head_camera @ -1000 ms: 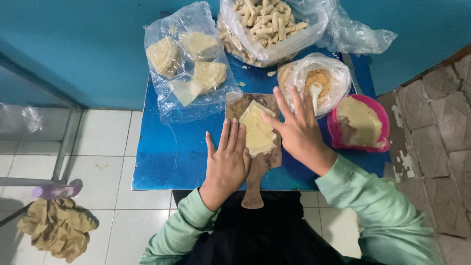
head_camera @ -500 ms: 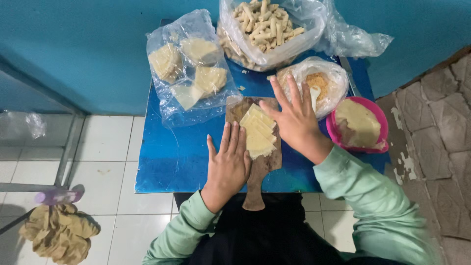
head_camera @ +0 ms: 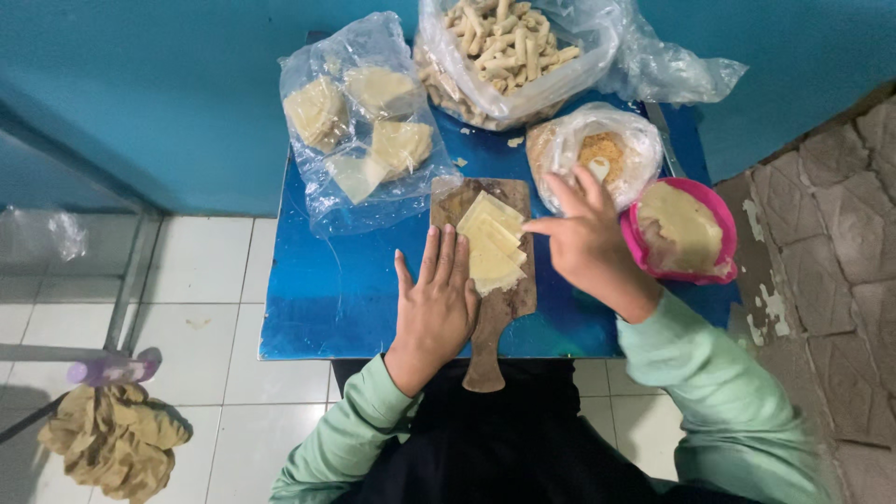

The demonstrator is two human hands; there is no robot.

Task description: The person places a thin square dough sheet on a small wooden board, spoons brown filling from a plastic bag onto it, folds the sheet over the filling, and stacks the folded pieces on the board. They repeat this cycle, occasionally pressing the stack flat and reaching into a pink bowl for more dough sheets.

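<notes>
A small wooden board (head_camera: pixel 509 299) with a handle lies on a blue table (head_camera: pixel 317 308). Thin pale square sheets (head_camera: pixel 492 243) are stacked on it, fanned a little. My left hand (head_camera: pixel 437 303) lies flat, fingers apart, on the board's left edge beside the sheets. My right hand (head_camera: pixel 583 238) hovers at the board's right side, its index finger touching the upper right edge of the sheets, holding nothing.
A pink bowl (head_camera: pixel 681 233) of pale filling sits at the right. Behind it are a bag-lined bowl (head_camera: pixel 597 149) with a spoon, a bag of rolled pieces (head_camera: pixel 504 51), and a bag of folded sheets (head_camera: pixel 364 121). A mop (head_camera: pixel 112 439) lies on the tiled floor.
My right hand has drawn back from lying flat on the sheets to their right edge, with one finger pointing in. The left hand stays put. The sheets now lie fanned.
</notes>
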